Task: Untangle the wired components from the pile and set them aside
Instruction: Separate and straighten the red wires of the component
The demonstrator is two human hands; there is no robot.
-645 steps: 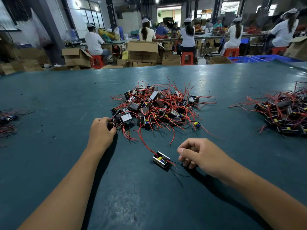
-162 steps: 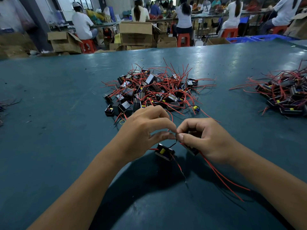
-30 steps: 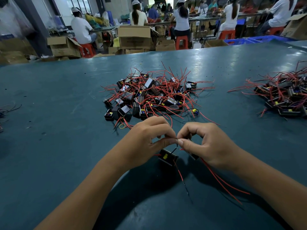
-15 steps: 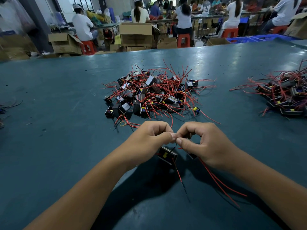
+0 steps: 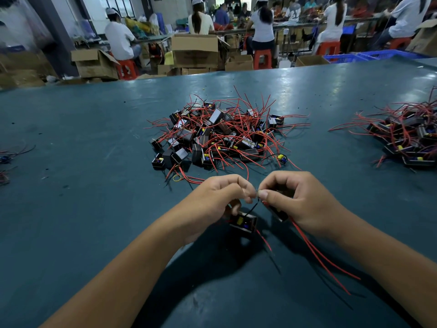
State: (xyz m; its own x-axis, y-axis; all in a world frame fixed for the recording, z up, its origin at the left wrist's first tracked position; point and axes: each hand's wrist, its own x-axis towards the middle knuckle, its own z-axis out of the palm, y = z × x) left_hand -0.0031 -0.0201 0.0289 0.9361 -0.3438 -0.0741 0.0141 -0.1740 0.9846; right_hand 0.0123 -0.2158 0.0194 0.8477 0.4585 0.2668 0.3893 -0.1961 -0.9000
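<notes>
Your left hand (image 5: 220,197) and right hand (image 5: 293,200) pinch one thin black wire (image 5: 253,208) at frame centre; its component (image 5: 243,223) hangs just below your left hand, the pile (image 5: 220,136) straight above.

On the worktop (image 5: 82,209) the main pile (image 5: 217,136) lies at the middle, beyond both hands. A second pile (image 5: 406,140) lies well apart at the right edge, and a few loose wires (image 5: 9,157) at the far left. The left hand (image 5: 212,202) and right hand (image 5: 300,200) meet fingertip to fingertip near the pile's near side. One component (image 5: 243,223) hangs just below the left hand; wires (image 5: 326,259) trail from under the right hand toward the near right. Behind the worktop stand cardboard boxes (image 5: 194,50).
</notes>
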